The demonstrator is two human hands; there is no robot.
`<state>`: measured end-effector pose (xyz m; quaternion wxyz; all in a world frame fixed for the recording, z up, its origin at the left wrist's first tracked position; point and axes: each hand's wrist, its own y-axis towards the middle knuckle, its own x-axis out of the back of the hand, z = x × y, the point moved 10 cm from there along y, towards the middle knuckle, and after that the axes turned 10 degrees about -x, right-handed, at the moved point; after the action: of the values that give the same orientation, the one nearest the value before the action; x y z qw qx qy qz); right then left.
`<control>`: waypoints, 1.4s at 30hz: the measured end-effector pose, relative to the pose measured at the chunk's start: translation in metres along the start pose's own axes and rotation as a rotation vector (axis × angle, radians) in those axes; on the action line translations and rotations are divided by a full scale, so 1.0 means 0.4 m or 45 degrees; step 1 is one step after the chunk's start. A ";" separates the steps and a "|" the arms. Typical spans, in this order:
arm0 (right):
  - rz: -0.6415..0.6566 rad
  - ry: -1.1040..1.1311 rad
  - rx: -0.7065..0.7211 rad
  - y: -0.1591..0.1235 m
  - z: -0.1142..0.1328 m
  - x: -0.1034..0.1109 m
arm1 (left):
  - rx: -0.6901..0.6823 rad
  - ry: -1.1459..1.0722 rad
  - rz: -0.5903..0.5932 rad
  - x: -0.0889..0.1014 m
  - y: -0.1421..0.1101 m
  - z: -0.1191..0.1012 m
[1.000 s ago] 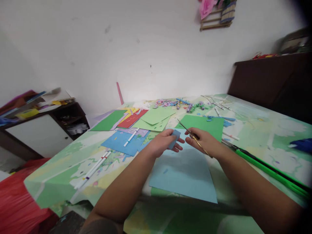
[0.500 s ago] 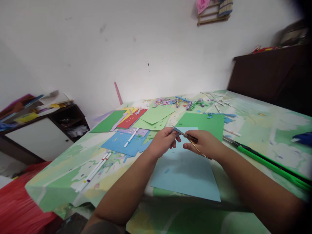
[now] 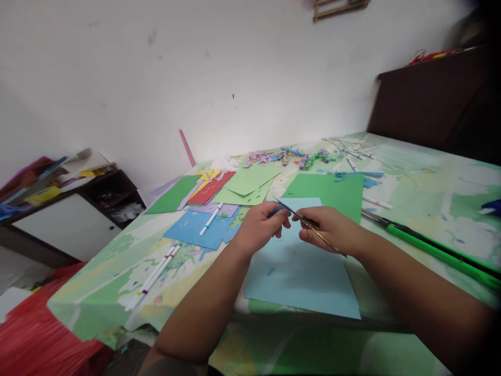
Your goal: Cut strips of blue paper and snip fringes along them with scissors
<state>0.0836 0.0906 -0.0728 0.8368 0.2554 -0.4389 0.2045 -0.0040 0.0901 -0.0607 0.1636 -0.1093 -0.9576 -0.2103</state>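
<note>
While partly covered by curled fingers, listed first: one small piece of blue paper (image 3: 277, 208), pinched in the left hand (image 3: 261, 227). Next, one pair of scissors (image 3: 307, 221) with gold-toned handles, gripped in the right hand (image 3: 331, 227); pointed leftward, blades across the small blue paper. Whether cutting into it or merely passing in front: not possible to tell. Both held above one pale blue sheet (image 3: 297, 282), laid flat near the front edge of the cloth-covered surface (image 3: 102, 271), with a blue scrap (image 3: 271, 271) on top.

Beyond the right hand: one bright green sheet (image 3: 332, 193), overlapped by the far end of the pale blue sheet. To the right, beside the right forearm: one long green-handled tool (image 3: 430, 249), metal end pointed away.

To the left of the left hand: one blue sheet (image 3: 191, 230), with a white marker (image 3: 207, 225) lying across its far part; nearer, white markers (image 3: 154, 277) side by side at a slant. Behind these: one red sheet (image 3: 211, 189), light green sheets (image 3: 248, 184) overlapping, one dark green sheet (image 3: 174, 195). Toward the far edge: purple and green coils (image 3: 313, 161) among small coloured scraps (image 3: 262, 157).
</note>
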 end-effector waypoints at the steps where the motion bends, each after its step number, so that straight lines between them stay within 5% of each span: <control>1: -0.007 -0.012 -0.001 0.000 0.000 0.000 | 0.004 -0.009 0.008 -0.001 -0.001 0.001; 42: -0.195 -0.270 -0.014 -0.007 -0.009 0.042 | 0.067 -0.299 0.252 -0.042 -0.014 0.013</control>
<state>0.0964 0.0927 -0.0612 0.8003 0.3038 -0.5053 0.1093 0.0085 0.0849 -0.0733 0.0733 -0.2225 -0.9599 -0.1538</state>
